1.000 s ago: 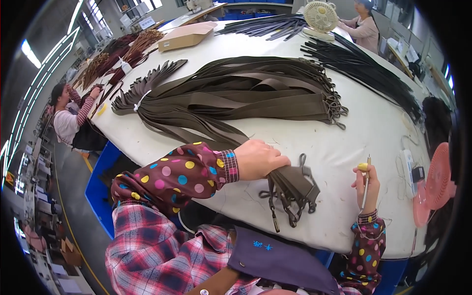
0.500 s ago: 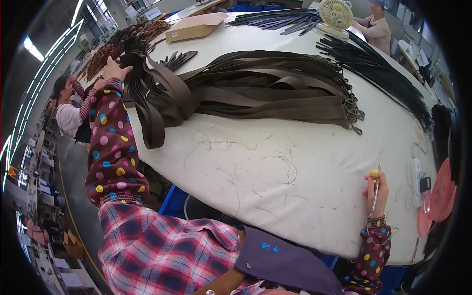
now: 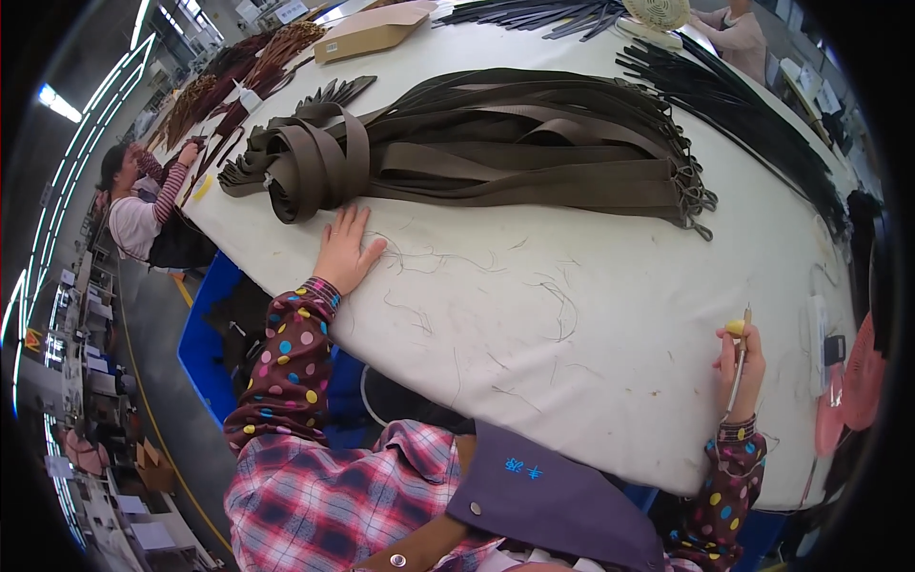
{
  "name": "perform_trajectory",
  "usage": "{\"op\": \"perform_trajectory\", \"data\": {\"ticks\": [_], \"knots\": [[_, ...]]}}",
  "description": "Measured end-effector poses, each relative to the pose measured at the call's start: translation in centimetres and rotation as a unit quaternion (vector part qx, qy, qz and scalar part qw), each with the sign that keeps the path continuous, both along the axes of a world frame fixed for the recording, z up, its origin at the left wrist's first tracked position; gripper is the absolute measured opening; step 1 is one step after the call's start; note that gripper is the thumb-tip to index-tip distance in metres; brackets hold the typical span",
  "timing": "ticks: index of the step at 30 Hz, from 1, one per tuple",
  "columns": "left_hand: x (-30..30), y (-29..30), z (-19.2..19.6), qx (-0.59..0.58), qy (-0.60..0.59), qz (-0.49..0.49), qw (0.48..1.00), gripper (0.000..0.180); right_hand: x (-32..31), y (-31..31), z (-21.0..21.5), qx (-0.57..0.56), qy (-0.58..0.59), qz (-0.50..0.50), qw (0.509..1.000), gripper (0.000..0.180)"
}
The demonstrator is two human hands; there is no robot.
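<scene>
On white table (image 3: 591, 315) | left hand (image 3: 345, 250) flat, fingers spread, just below folded brown straps (image 3: 315, 162) | right hand (image 3: 742, 360) clamped on thin tool (image 3: 740, 355) | straps look limp, light, best gripped at folded loop

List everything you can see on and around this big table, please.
Table: one, white, scattered with loose threads.
Brown straps: a large bundle, dark olive-brown, across the table's middle, metal clasps at its right end.
Looped straps: one coiled pile, same brown, at the bundle's left end.
Black straps: a long spread, far right side.
Reddish-brown straps: a heap, far left corner.
Cardboard box: one, tan, far edge.
Pink things: right rim, too blurred to name.
Co-workers: one in a striped sleeve at left, one at the far end.
Left hand: flat on the table, beside the looped straps.
Right hand: holding a thin tool with a yellow part.
</scene>
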State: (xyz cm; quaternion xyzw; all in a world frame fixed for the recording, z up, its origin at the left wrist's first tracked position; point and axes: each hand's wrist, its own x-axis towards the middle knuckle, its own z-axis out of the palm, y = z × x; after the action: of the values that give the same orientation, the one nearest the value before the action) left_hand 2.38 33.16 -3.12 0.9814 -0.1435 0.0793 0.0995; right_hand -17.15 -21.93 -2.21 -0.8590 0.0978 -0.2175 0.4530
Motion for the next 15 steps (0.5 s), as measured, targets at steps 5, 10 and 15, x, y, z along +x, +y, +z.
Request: {"op": "perform_trajectory", "data": {"ticks": [5,10,15], "knots": [[-5.2,-11.8,1.2,0.047,0.075,-0.308,0.947,0.082,-0.2,0.3,0.4,-0.019,0.012,0.010,1.000,0.009],[-11.1,-22.3,2.5,0.010,0.142,-0.513,0.846,0.087,-0.1,1.1,1.4,-0.039,0.008,-0.003,0.999,0.008],[-8.1,-28.1,1.2,0.060,0.038,-0.405,0.911,0.062,-0.1,1.6,1.5,-0.038,-0.013,0.000,0.999,0.008]]}}
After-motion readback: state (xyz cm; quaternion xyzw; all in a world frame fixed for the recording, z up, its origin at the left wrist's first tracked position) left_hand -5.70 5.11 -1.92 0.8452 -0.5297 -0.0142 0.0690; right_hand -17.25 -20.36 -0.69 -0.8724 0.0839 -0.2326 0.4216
